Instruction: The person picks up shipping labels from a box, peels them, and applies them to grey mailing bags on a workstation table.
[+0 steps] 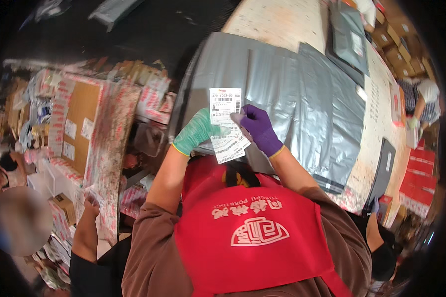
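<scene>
Held up in front of a red apron is a printed shipping label (225,102), with more printed paper hanging below it. My left hand (198,130), in a green knitted glove with a pale thumb tip, is closed on the left edge of the papers. My right hand (259,128), in a purple glove with pale fingertips, pinches the label's right edge. Under and beyond both hands, grey plastic mailing bags (275,78) lie spread over a pale worktable (278,20).
At right are a grey parcel (349,37), a dark bag (384,167) beside a gloved hand, red boxes (418,178) and stacked cartons (397,48). A large taped carton (78,126) stands at left, near another person's bare arm (85,230). A person in checked clothing is at far right.
</scene>
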Demonstrator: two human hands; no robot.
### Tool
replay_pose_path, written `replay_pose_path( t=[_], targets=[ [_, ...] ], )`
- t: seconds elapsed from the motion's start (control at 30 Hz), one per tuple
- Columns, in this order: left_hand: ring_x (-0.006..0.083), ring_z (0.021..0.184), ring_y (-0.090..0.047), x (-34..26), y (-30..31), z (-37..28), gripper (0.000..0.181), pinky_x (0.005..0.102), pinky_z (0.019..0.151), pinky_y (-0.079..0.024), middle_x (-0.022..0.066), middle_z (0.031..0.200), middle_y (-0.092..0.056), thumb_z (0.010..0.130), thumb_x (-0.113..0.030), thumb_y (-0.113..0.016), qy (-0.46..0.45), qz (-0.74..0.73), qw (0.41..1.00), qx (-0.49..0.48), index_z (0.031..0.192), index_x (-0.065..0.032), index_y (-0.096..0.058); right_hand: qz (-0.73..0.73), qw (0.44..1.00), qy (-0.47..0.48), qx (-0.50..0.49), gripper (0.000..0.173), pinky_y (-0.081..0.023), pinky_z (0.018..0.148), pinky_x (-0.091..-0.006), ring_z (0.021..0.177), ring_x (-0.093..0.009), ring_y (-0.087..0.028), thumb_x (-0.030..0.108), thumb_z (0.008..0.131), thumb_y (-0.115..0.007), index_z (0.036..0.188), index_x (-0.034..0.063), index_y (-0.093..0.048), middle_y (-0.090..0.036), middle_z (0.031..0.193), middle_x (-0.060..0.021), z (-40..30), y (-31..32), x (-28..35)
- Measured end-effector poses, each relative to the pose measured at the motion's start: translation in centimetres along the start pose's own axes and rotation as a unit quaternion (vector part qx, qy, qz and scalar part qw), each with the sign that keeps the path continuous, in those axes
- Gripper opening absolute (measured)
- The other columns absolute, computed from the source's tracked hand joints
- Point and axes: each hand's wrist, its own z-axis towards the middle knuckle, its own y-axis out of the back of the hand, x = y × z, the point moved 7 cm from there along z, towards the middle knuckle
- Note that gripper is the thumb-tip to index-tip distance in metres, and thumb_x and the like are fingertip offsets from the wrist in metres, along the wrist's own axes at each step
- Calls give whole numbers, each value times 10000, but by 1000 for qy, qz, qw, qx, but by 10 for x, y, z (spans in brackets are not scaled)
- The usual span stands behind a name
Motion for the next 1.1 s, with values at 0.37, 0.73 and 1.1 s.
replay_pose_path(
  t=[0.37,0.73,1.1],
  targets=[
    [198,1165,-586,34,-94,-7,595,322,981,-501,125,1341,-545,833,85,-603,-122,-104,980,-117,1404,-49,-504,163,975,71,-133,164,-483,613,-230,671,-64,-574,201,951,-619,878,54,-612,-603,773,7,-31,101,-27],
    [128,858,-672,42,-74,-1,260,243,758,-550,89,998,-717,896,-64,-670,47,-79,994,-61,1126,56,-682,110,979,97,-143,163,-437,556,-220,613,-48,-532,168,930,-644,863,23,-611,-583,699,17,-47,115,-4],
    [91,807,-647,33,-71,4,197,240,725,-536,46,944,-711,894,-45,-659,71,-6,996,-47,1063,41,-712,97,980,92,-148,193,-404,568,-212,615,-45,-517,211,947,-622,848,46,-603,-568,698,22,-52,107,-10]
  ],
)
